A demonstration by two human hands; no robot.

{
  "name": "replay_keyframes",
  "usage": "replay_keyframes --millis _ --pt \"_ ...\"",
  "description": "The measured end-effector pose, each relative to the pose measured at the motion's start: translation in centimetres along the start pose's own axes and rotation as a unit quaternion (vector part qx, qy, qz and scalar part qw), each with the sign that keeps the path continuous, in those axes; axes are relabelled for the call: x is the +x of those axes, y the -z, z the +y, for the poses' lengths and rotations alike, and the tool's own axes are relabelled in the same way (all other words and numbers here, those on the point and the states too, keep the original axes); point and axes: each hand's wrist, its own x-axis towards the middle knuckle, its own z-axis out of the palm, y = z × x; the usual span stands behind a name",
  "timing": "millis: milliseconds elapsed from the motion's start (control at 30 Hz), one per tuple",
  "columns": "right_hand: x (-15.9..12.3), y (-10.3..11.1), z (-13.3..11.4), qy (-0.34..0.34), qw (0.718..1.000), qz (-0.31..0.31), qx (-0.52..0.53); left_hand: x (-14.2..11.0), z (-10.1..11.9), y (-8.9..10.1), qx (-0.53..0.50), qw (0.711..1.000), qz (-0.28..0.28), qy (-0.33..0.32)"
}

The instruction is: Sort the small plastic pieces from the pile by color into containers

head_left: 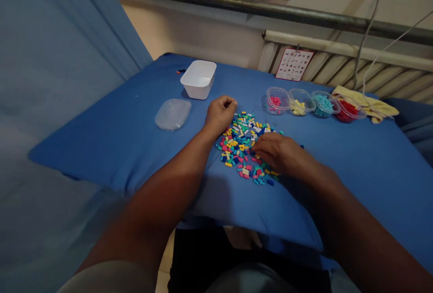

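Note:
A pile of small toy building bricks in pink, yellow, white, green and blue lies spread on the blue cloth. At its far left edge my left hand is closed, fingers curled together; whatever they may hold is hidden. My right hand reaches over the right side of the pile with thumb and fingers pinched at the bricks. Its fingertips hide what lies between them. To the right of the pile stand clear tubs of sorted pieces: pink, yellow, light blue and red.
A white plastic box stands at the back left, with a clear lid in front of it. Small dark and orange bits lie beside the box. A yellow cloth rests behind the red tub. A radiator and a rail line the wall.

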Motion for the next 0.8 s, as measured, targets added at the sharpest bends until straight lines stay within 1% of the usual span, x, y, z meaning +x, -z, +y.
replay_keyframes --millis 67,133,200,233,300,400,467,500,600,733,800 --pt "-0.6 0.6 1.7 -0.024 0.999 0.028 -0.010 0.0 0.0 0.0 -0.004 1.000 -0.001 -0.002" --pt "-1.2 1.4 2.6 -0.041 0.998 0.055 -0.014 0.0 0.1 0.0 -0.005 1.000 0.001 -0.005" --pt "-1.4 2.1 2.4 -0.040 0.997 0.070 0.004 0.1 0.1 0.0 -0.006 1.000 0.002 -0.006" --pt "-1.4 2.4 1.9 -0.036 0.997 0.067 0.021 0.1 0.1 0.0 -0.007 1.000 0.002 -0.008" --pt "-1.2 2.9 0.3 -0.022 0.997 0.032 0.072 0.1 0.0 0.0 -0.011 1.000 0.002 -0.012" --pt "-0.8 3.2 -2.4 0.004 0.988 -0.070 0.139 0.1 -0.2 0.0 -0.008 1.000 0.004 -0.016" --pt "-0.7 3.2 -3.4 0.013 0.983 -0.130 0.130 0.1 -0.3 0.0 -0.007 1.000 0.006 -0.020" --pt "-0.7 3.2 -3.6 0.009 0.983 -0.148 0.111 0.1 -0.3 0.0 -0.007 1.000 0.006 -0.022" --pt "-1.0 3.2 -2.7 -0.017 0.985 -0.159 0.058 0.0 -0.3 -0.1 -0.004 1.000 0.002 -0.018" --pt "-1.8 3.2 -0.7 -0.046 0.989 -0.136 0.022 0.1 -0.4 -0.1 -0.003 1.000 -0.001 -0.013" --pt "-2.0 3.1 -0.2 -0.054 0.990 -0.128 0.009 0.1 -0.4 -0.1 -0.003 1.000 -0.003 -0.013"
